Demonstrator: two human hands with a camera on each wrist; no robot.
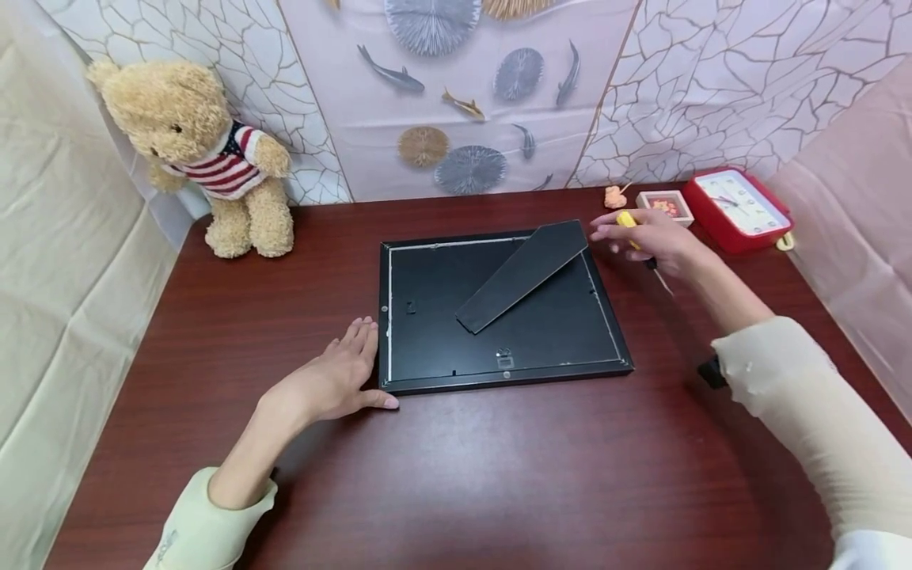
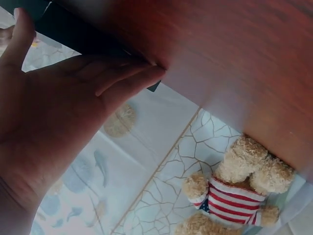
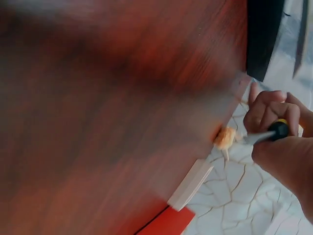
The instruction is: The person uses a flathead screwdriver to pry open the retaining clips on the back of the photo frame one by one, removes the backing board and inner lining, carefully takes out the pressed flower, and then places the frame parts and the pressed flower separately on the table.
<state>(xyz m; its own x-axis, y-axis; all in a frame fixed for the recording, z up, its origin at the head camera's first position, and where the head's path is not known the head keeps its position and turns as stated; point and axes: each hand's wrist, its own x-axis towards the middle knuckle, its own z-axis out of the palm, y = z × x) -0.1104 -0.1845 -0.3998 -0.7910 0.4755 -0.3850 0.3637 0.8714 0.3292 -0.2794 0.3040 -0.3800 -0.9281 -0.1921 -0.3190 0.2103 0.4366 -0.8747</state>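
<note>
A black picture frame [image 1: 435, 340] lies face down on the table, its back panel up. The frame's stand [image 1: 527, 273] slants across the panel toward the upper right corner. My left hand [image 1: 335, 376] rests beside the frame's left edge, fingers straight and touching it, with the thumb at the lower left corner; the left wrist view shows the palm [image 2: 54, 112] against the frame's side. Just off the upper right corner, my right hand [image 1: 659, 241] grips a screwdriver [image 1: 627, 220] with a yellow and black handle. The screwdriver's metal shaft points down toward the table, away from the frame.
Behind the right hand stand a small orange figure [image 1: 615, 197], a little framed box [image 1: 666, 207] and a red clock [image 1: 741, 207]. A teddy bear [image 1: 214, 166] in a striped sweater sits at the back left. Patterned cloth [image 1: 470, 95] hangs behind the table [image 1: 499, 475].
</note>
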